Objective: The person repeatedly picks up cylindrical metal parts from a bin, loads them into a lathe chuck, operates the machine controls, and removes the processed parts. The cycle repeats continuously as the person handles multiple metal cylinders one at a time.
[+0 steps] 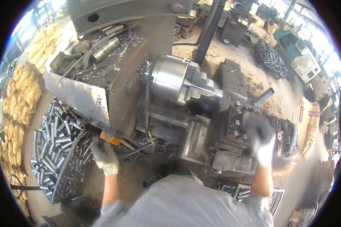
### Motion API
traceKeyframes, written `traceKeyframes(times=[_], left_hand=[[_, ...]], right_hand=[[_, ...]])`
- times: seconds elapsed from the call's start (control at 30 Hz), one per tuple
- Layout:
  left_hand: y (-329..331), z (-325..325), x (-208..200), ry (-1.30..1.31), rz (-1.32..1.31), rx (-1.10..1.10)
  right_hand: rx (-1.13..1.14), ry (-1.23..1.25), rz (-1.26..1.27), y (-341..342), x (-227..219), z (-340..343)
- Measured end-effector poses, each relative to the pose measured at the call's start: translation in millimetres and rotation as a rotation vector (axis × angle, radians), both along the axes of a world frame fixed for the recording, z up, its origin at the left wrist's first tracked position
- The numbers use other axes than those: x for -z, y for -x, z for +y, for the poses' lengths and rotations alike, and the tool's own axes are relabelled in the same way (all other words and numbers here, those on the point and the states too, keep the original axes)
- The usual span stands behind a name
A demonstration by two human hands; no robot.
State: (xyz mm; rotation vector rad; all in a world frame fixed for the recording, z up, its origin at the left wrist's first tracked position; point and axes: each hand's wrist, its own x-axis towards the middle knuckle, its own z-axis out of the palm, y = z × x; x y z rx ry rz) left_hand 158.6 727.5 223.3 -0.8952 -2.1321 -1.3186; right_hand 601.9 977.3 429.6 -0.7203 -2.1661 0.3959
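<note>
My left hand, in a dark-palmed, pale-cuffed glove, is held low in front of the lathe, just below an orange block. Its fingers look curled together; what they hold, if anything, is hidden. A thin dark rod runs beside it. My right hand, also gloved, is smeared by motion at the right side of the tool post, so its grip cannot be made out. Between the hands, the shiny lathe chuck has its stepped jaws around a short metal piece.
Metal tubes fill a bin at left. Loose parts lie on the headstock. A round bar sticks up behind the tool post. Another heap of parts stands far right, near a paper sack. Stacked sacks line the left.
</note>
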Motion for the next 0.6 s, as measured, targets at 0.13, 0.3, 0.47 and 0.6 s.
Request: traceKeyframes(times=[0.13,0.3,0.47,0.6], left_hand=[[-18,119,-134,0.043,0.362,0.508],[0,319,-237,0.268,0.413,0.322],[20,388,-272,0.744,0.341,0.161],[-32,323,-227,0.146,0.317,0.350]], right_hand=[[0.011,0.373,-0.016,13,34,-85],[-0.007,0.973,0.118,16,82,-98],[-0.102,0.970,0.065,-8,110,-98],[-0.135,1.100,0.053,-9,138,-100]])
